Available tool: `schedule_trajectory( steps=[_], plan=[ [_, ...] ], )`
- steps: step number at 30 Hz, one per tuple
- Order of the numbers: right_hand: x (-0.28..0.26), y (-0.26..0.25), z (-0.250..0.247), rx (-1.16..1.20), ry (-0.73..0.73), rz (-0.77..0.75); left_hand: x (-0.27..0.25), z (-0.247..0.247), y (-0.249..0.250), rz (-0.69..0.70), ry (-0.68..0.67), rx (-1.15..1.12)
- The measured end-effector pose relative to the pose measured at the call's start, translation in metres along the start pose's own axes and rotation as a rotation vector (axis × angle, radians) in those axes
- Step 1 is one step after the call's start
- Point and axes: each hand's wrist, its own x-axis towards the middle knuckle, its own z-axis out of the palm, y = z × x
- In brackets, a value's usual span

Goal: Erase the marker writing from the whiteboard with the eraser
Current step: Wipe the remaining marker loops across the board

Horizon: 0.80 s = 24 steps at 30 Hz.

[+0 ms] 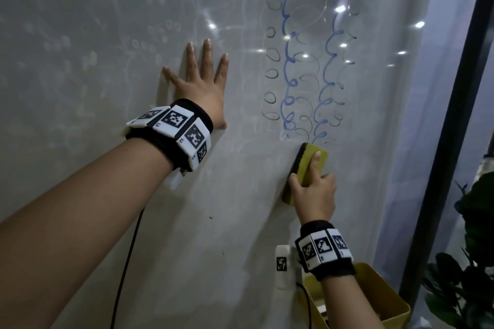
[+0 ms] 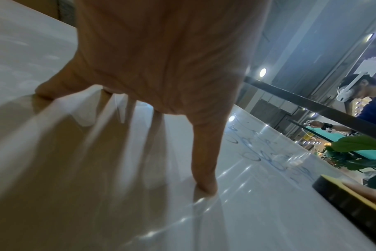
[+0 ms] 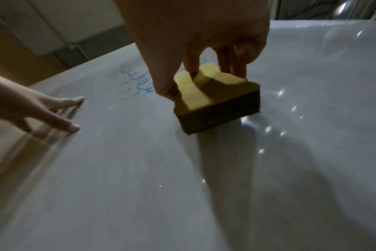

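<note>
A glossy whiteboard (image 1: 107, 35) fills the head view. Blue looped marker lines (image 1: 290, 61) and fainter grey loops run down its right part, ending just above the eraser. The eraser (image 1: 304, 168) is yellow with a dark felt side against the board (image 3: 140, 169). My right hand (image 1: 316, 192) grips this eraser (image 3: 213, 100), thumb on its left edge, fingers on its back and right side. My left hand (image 1: 199, 83) lies flat on the board with fingers spread, left of the writing (image 2: 253, 156); its fingers (image 2: 204, 169) touch the surface.
A dark vertical frame (image 1: 449, 141) bounds the board on the right. A leafy plant (image 1: 473, 248) stands beyond it. Below my right wrist sit a yellow bin (image 1: 379, 299) and a small white tagged device (image 1: 282, 266). Another person (image 2: 367, 105) appears in the left wrist view.
</note>
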Motion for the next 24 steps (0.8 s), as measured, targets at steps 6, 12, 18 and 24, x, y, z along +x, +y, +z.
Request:
schedule_trajectory(
  steps=[6,12,18,24],
  plan=[
    [0.008,0.013,-0.006,-0.060,-0.013,-0.021,-0.001,-0.001,0.001,-0.002,0.002,-0.003],
    [0.008,0.001,-0.003,0.045,-0.033,0.091,-0.001,-0.003,0.004,-0.017,0.001,-0.004],
    [0.032,0.008,-0.020,0.001,-0.015,0.135,-0.002,-0.001,0.004,-0.008,-0.003,-0.001],
    [0.022,-0.023,-0.012,0.070,-0.033,0.147,-0.003,-0.002,0.003,-0.013,-0.005,-0.002]
  ],
)
